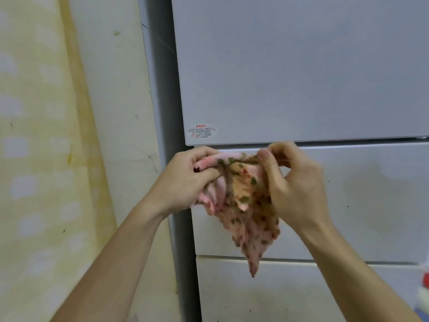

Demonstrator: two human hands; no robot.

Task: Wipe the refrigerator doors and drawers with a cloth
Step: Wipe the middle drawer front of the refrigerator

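Note:
A pink cloth [246,205] with brown and green spots hangs bunched between both hands, its corner drooping down. My left hand [185,180] grips its left edge with curled fingers. My right hand [294,184] pinches its upper right part between thumb and fingers. Behind stands the pale grey refrigerator: the upper door [301,66] with a small red-and-white sticker [201,132] at its lower left corner, the middle drawer [362,201] with faint smears, and the lower drawer [290,293]. The cloth is held just in front of the middle drawer's top edge.
A yellowish patterned curtain [39,159] and a stained white wall [120,112] fill the left side. The refrigerator's grey side panel [162,89] meets the wall. A red and white object [424,289] peeks in at the lower right edge.

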